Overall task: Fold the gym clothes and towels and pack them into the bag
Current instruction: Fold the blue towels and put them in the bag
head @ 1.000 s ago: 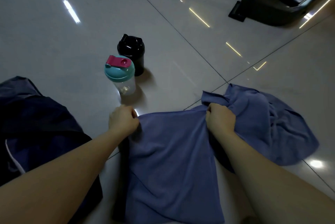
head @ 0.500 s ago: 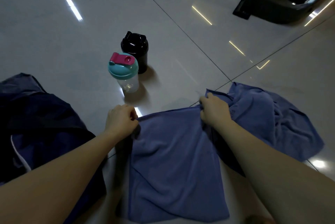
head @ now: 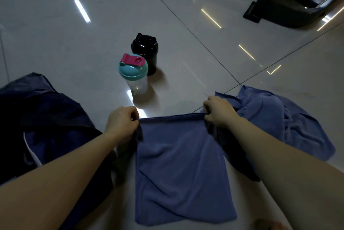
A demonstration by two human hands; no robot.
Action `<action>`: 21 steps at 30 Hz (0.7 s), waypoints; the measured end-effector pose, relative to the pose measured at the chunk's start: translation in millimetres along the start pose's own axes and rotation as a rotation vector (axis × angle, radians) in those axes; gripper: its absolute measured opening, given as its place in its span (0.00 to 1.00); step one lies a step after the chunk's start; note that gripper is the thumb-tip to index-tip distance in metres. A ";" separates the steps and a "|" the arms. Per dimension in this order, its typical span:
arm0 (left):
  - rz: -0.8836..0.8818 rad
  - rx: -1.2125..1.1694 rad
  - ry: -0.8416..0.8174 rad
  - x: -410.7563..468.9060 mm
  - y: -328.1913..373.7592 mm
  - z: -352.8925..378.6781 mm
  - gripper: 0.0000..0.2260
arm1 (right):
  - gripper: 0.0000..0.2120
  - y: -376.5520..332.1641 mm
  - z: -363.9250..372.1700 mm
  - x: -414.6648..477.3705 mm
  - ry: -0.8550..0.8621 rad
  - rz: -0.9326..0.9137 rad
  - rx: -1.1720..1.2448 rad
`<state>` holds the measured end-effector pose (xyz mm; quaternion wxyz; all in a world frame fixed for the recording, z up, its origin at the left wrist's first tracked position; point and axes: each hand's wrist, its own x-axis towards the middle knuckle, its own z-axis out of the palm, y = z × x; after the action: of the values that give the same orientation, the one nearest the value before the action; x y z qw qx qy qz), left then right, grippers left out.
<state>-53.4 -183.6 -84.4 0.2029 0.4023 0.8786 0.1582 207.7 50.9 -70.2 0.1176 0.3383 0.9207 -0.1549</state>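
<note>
A blue towel hangs in front of me, held up by its top edge. My left hand pinches the top left corner and my right hand pinches the top right corner. The edge between them is stretched straight. Behind my right arm a second blue towel lies crumpled on the floor. At the left lies a dark navy bag or garment with a white stripe; I cannot tell which it is.
Two shaker bottles stand on the glossy tiled floor beyond my hands: a clear one with a teal lid and pink cap and a black one behind it. A black machine base sits at the far right.
Both hands have lifted the towel's top edge and pulled it taut. The right hand has shifted slightly left and away from the crumpled towel.
</note>
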 end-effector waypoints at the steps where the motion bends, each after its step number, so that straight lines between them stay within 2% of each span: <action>1: 0.002 -0.005 0.002 -1.1 -0.7 -1.5 0.11 | 0.12 -0.8 -3.2 -2.5 -0.031 0.023 0.056; 7: 0.071 -0.027 -0.016 -9.4 8.7 -30.5 0.09 | 0.07 -2.2 -34.7 -18.3 -0.039 0.081 0.239; 9: 0.084 -0.044 -0.021 -13.7 19.5 -52.2 0.06 | 0.08 -2.5 -59.5 -26.8 -0.033 0.116 0.387; 11: 0.082 -0.123 0.069 -15.2 33.9 -81.0 0.05 | 0.06 -4.8 -95.1 -38.8 0.010 0.121 0.549; 13: 0.101 -0.298 0.178 -18.4 53.1 -118.0 0.04 | 0.02 -7.6 -137.5 -55.2 0.010 0.114 0.644; 14: 0.129 -0.359 0.159 -21.2 65.2 -138.0 0.04 | 0.01 -10.2 -157.3 -64.0 -0.048 0.095 0.668; 16: 0.213 -0.313 0.014 -32.0 90.1 -175.0 0.04 | 0.02 -17.6 -187.1 -82.6 -0.118 0.077 0.576; 18: 0.256 -0.247 0.016 -44.3 108.7 -208.9 0.05 | 0.01 -25.2 -211.8 -100.1 0.066 0.117 0.478; 21: 0.267 -0.241 0.124 -61.8 121.6 -255.4 0.03 | 0.03 -44.0 -244.1 -123.8 0.172 0.100 0.534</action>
<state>-62.1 -184.4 205.0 0.1723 0.4774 0.8030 0.3125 243.5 35.4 204.3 -0.0466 0.4144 0.8361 -0.3564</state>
